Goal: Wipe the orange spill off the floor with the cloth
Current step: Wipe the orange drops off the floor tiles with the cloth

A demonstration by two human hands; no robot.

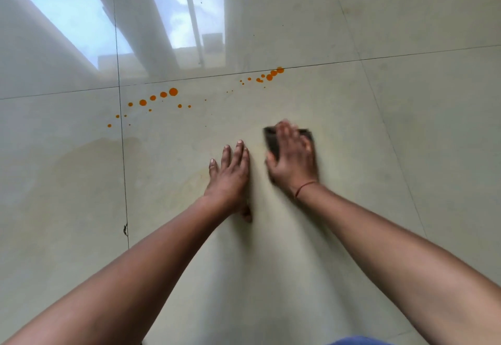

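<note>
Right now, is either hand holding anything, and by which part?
The right hand presses flat on top of the dark cloth. The left hand holds nothing, resting on the floor.

Glossy pale tiled floor (406, 128) with dark grout lines, orange spill (173, 92) drops scattered in a far band left to right, faint yellowish smear near left, dark cloth (273, 141) flat right of centre, left hand (230, 174) flat beside it
</note>
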